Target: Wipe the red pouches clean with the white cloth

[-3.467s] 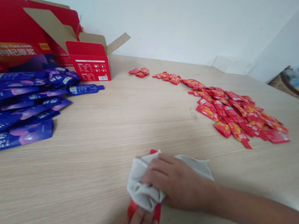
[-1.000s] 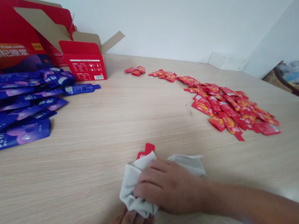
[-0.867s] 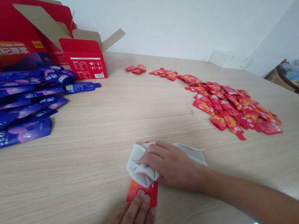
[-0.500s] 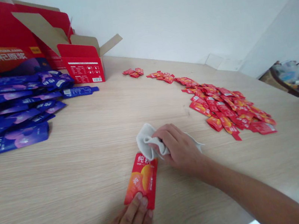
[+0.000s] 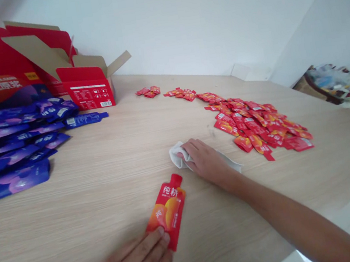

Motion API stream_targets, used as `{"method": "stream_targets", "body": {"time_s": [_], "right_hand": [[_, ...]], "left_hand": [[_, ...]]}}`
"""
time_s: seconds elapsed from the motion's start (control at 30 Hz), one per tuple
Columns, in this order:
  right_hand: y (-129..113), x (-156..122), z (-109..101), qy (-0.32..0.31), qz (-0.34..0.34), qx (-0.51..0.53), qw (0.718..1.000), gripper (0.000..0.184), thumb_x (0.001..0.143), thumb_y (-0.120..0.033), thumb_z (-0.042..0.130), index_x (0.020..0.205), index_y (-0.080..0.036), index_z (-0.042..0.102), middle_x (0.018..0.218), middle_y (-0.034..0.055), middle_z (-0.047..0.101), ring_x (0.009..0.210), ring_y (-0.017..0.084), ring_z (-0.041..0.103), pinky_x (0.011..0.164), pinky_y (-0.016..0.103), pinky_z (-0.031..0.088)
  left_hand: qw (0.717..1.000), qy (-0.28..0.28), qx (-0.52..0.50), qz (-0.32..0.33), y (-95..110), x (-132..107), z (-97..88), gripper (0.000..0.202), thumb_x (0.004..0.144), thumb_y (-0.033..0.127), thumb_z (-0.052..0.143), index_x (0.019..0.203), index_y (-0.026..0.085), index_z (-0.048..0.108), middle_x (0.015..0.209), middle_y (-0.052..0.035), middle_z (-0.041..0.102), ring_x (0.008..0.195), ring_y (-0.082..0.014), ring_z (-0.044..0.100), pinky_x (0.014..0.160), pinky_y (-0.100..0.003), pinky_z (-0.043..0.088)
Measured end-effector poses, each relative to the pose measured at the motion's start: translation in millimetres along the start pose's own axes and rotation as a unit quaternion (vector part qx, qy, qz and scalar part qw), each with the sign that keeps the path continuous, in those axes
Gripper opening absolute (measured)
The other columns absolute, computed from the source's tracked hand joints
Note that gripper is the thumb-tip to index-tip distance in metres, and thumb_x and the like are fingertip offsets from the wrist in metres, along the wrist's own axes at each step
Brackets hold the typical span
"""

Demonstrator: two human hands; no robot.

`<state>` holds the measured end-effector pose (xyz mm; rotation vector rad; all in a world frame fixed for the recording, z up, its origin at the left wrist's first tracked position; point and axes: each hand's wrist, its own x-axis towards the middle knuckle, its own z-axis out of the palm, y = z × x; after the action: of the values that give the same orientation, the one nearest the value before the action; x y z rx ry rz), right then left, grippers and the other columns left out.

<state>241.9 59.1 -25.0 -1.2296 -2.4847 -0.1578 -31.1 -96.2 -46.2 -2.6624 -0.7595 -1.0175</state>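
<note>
A red pouch (image 5: 170, 207) printed with orange fruit lies on the table, its narrow spout end pointing away from me. My left hand (image 5: 145, 259) holds its near end, fingertips pressed on top; the thumb is hidden. Up and to the right, my right hand (image 5: 204, 159) is closed on a crumpled white cloth (image 5: 177, 155), part of which shows past the wrist. The cloth rests on the table just beyond the spout, apart from the pouch.
Blue pouches (image 5: 14, 143) lie stacked at the left, in front of red cartons (image 5: 88, 89), one with raised flaps. A heap of small red pouches (image 5: 257, 127) spreads over the right of the wooden table (image 5: 100, 160). Beyond its right edge sits a container of plastic bags (image 5: 336, 83).
My right hand and the cloth have moved off the pouch, up and to the right, uncovering its spout end. My left hand stays on the pouch. The view has shifted slightly.
</note>
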Motion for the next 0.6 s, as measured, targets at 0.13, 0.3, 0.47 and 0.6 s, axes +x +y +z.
{"method": "stream_targets", "body": {"time_s": [0.13, 0.3, 0.47, 0.6], "right_hand": [[16.4, -1.2, 0.4, -0.001, 0.056, -0.017, 0.998, 0.015, 0.104, -0.020, 0.055, 0.118, -0.016, 0.059, 0.113, 0.0118, 0.066, 0.105, 0.027, 0.062, 0.092, 0.041, 0.053], [27.9, 2.5, -3.5, -0.082, 0.131, -0.047, 0.987, 0.016, 0.106, -0.025, 0.054, 0.119, -0.018, 0.060, 0.116, 0.0105, 0.068, 0.107, 0.026, 0.063, 0.093, 0.035, 0.051], [42.7, -2.6, -11.7, -0.100, 0.173, -0.055, 0.978, 0.018, 0.107, -0.026, 0.049, 0.121, -0.018, 0.059, 0.117, 0.0106, 0.068, 0.107, 0.025, 0.066, 0.090, 0.032, 0.052], [49.3, -6.5, -16.9, -0.105, 0.187, -0.049, 0.976, 0.018, 0.107, -0.028, 0.051, 0.120, -0.018, 0.059, 0.116, 0.0106, 0.069, 0.107, 0.025, 0.067, 0.086, 0.031, 0.053]], "left_hand": [[1.000, 0.002, -0.014, 0.000, -27.3, 28.0, -5.8, 0.028, 0.111, 0.037, 0.053, 0.112, 0.018, 0.074, 0.108, 0.0000, 0.079, 0.102, -0.0147, 0.072, 0.105, -0.027, 0.051], [0.986, -0.134, 0.043, -0.084, -37.3, 47.0, 9.4, 0.054, 0.102, 0.059, 0.058, 0.137, 0.017, 0.061, 0.123, -0.0105, 0.073, 0.102, -0.0268, 0.073, 0.083, -0.039, 0.065], [0.959, -0.228, 0.050, -0.158, -42.0, 57.9, 18.9, 0.056, 0.094, 0.047, 0.065, 0.139, 0.015, 0.062, 0.133, -0.0154, 0.069, 0.115, -0.0348, 0.071, 0.092, -0.048, 0.065], [0.927, -0.313, 0.011, -0.206, -55.2, 54.4, 14.6, 0.040, 0.095, 0.034, 0.050, 0.130, 0.025, 0.069, 0.122, -0.0073, 0.076, 0.102, -0.0304, 0.077, 0.090, -0.047, 0.065]]}}
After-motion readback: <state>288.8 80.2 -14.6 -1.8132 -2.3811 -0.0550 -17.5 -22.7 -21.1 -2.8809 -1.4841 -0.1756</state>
